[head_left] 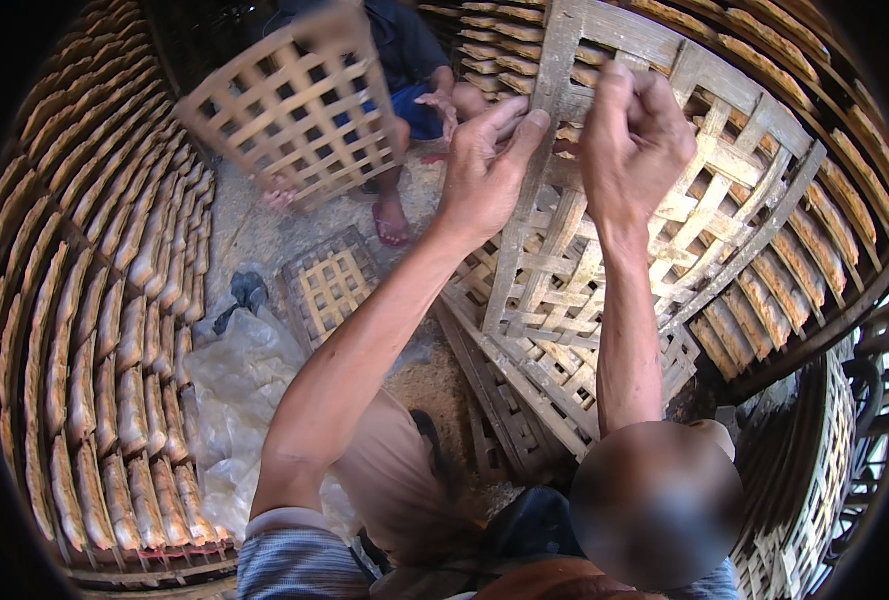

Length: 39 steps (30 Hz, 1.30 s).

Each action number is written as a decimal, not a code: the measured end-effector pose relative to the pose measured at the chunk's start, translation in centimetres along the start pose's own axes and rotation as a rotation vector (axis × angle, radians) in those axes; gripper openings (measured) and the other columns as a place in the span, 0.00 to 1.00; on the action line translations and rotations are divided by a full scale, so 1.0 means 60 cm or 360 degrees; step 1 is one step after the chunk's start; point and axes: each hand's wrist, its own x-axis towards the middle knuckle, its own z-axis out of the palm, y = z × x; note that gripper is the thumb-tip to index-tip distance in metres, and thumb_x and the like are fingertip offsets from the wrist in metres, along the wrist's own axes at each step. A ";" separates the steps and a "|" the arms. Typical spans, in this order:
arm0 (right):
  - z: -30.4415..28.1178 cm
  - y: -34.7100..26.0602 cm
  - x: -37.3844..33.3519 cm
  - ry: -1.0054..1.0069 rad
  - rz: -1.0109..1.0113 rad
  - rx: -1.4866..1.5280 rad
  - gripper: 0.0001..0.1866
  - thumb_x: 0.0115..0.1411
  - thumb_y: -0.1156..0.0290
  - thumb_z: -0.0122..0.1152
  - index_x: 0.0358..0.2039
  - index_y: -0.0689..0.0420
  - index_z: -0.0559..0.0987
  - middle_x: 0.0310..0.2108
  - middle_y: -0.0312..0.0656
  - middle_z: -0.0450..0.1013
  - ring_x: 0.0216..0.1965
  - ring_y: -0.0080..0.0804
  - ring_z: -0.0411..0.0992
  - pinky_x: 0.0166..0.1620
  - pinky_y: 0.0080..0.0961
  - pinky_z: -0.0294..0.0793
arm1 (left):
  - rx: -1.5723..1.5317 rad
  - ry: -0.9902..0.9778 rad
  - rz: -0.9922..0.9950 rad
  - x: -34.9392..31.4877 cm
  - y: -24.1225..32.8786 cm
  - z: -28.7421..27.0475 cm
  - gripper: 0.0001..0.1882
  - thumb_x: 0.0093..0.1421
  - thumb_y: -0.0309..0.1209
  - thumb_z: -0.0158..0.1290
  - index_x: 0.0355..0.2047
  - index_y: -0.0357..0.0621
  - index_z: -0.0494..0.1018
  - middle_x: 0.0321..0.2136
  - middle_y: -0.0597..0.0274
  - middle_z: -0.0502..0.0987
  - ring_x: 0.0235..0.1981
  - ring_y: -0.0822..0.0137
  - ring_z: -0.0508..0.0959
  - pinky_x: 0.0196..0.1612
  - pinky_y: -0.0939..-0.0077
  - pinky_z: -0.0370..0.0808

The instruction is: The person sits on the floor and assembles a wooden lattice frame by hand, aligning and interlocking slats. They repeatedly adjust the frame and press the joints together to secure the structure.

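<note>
Two bare hands are raised at one upright woven lattice panel (721, 162) with a wooden frame, standing in front of the person, toward the right. The left hand (486, 165) is at its left bar, thumb and forefinger close together; the right hand (636, 140) is in front of its upper part, the fingers curled inward. Whether either set of fingers is gripping the panel or something small, I cannot tell. At least one more panel (554, 385) leans behind and below it. One co-worker (414, 50) sits opposite with a separate lattice panel (304, 110), one hand (276, 192) at its lower corner. A further single panel (331, 290) lies on the floor (254, 235), near one crumpled clear plastic sheet (249, 385). Racks of pale, brown-edged slabs (114, 350), too many to count, line both sides.
</note>
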 end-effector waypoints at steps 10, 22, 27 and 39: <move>-0.022 -0.012 0.004 -0.0495 0.0442 0.0044 0.13 0.66 0.68 0.71 0.47 0.61 0.88 0.27 0.45 0.86 0.22 0.24 0.82 0.20 0.19 0.80 | 0.0114 -0.0053 -0.0126 0.002 -0.004 -0.007 0.21 0.77 0.36 0.50 0.63 0.35 0.73 0.47 0.56 0.84 0.46 0.73 0.84 0.49 0.76 0.85; -0.009 0.014 -0.004 -0.0055 0.0000 0.0234 0.06 0.71 0.72 0.63 0.40 0.62 0.80 0.13 0.38 0.76 0.12 0.21 0.71 0.14 0.22 0.65 | -0.0057 -0.0002 -0.0096 -0.001 0.013 0.007 0.19 0.77 0.36 0.51 0.58 0.33 0.77 0.45 0.57 0.85 0.42 0.73 0.84 0.46 0.76 0.82; -0.044 0.033 -0.042 -0.0339 -0.0360 -0.0309 0.07 0.69 0.70 0.66 0.35 0.59 0.82 0.11 0.36 0.73 0.12 0.23 0.72 0.13 0.23 0.65 | 0.0058 -0.0081 -0.0145 -0.003 0.023 0.004 0.20 0.78 0.36 0.48 0.61 0.33 0.73 0.45 0.53 0.85 0.42 0.67 0.87 0.30 0.73 0.90; -0.160 0.059 -0.064 -0.0005 0.0267 -0.0228 0.06 0.69 0.69 0.68 0.37 0.57 0.85 0.18 0.35 0.78 0.18 0.19 0.76 0.19 0.17 0.73 | -0.0059 -0.0171 -0.0148 0.006 0.000 -0.006 0.22 0.78 0.39 0.48 0.61 0.31 0.71 0.54 0.45 0.80 0.53 0.57 0.84 0.55 0.62 0.85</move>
